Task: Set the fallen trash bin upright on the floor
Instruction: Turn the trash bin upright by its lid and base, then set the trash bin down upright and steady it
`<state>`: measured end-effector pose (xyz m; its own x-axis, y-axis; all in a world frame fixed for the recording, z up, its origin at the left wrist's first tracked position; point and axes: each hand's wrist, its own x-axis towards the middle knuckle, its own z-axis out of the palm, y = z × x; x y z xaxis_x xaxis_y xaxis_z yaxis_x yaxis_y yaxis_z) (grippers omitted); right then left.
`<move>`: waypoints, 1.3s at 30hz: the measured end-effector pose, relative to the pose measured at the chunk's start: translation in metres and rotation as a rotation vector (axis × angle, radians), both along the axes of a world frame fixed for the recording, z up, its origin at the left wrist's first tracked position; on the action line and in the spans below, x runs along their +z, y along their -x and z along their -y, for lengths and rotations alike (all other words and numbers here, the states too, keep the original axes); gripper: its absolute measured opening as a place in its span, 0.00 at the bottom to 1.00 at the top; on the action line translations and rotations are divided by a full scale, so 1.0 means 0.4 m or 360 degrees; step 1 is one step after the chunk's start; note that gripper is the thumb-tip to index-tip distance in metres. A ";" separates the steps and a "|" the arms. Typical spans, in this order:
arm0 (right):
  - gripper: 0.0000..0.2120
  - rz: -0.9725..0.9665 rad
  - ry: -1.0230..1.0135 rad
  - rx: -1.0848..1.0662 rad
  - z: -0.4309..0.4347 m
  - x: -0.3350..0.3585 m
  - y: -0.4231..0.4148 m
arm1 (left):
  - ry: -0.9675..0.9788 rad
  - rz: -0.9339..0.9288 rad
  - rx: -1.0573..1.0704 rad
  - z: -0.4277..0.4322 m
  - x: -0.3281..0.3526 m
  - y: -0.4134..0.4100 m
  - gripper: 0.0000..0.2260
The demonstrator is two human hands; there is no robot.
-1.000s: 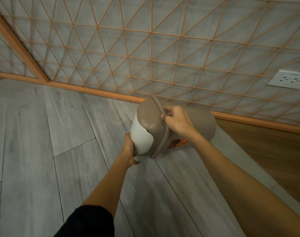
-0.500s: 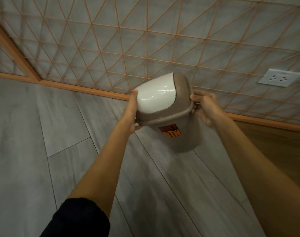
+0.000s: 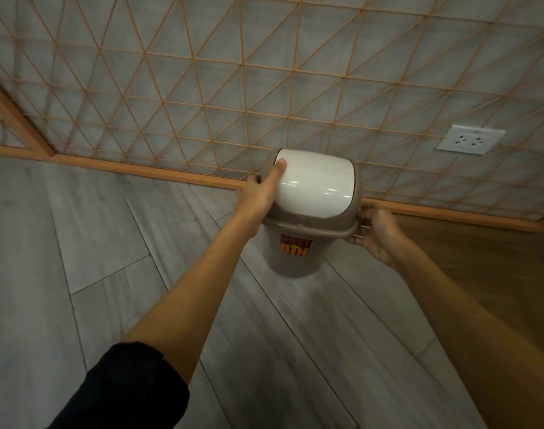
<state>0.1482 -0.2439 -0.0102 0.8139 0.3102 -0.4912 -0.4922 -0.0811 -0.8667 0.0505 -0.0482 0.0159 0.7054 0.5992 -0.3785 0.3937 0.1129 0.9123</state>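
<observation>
The trash bin (image 3: 298,243) is upright now, close to the wall (image 3: 264,72) and its orange skirting (image 3: 140,171), its brown body under a white swing lid (image 3: 317,184). Whether its base is fully on the floor (image 3: 109,243) is hard to tell, since blur hides the bottom edge. The left hand (image 3: 258,193) grasps the left side of the lid rim, thumb laid over the white flap. The right hand (image 3: 372,227) grips the rim on the right side with curled fingers.

To finish well, I judge the person should lower the bin straight down until the base sits flat, keeping the rim level between both hands, then let go gently, one hand after the other. The thumb should not press the flap, which probably pivots and would give no support.

A wall socket (image 3: 470,139) sits well to the right, clear of the bin. A brown strip of flooring (image 3: 481,274) lies to the right. Nothing stands in the way; only the wall is near.
</observation>
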 end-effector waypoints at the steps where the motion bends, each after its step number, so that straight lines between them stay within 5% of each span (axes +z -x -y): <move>1: 0.11 0.0004 0.0042 0.0028 0.004 0.000 0.000 | -0.0004 -0.0001 -0.0018 0.001 0.001 0.001 0.42; 4: 0.11 0.0166 0.0375 0.0223 0.020 0.014 -0.004 | -0.0118 0.0029 -0.0054 0.009 0.008 0.011 0.41; 7: 0.19 0.0594 0.0824 0.0336 0.037 0.050 -0.015 | -0.0671 0.0271 -0.0026 0.041 0.009 0.058 0.35; 10: 0.25 0.1122 0.0882 0.0197 0.036 0.112 -0.003 | -0.1300 0.0621 -0.0163 0.071 0.000 0.112 0.30; 13: 0.27 0.1506 0.0820 0.0267 0.023 0.168 0.038 | -0.1569 0.0656 -0.0403 0.079 -0.022 0.122 0.34; 16: 0.36 0.1654 0.0933 0.0578 0.005 0.174 0.087 | -0.1522 0.0619 -0.0442 0.066 -0.046 0.116 0.42; 21: 0.55 0.1384 0.0995 0.0814 0.003 0.091 0.117 | -0.1127 0.0553 -0.0522 0.024 -0.094 0.095 0.51; 39: 0.56 0.1481 0.0646 0.0731 -0.019 0.015 -0.030 | -0.1228 0.0723 -0.0407 0.025 -0.160 -0.023 0.45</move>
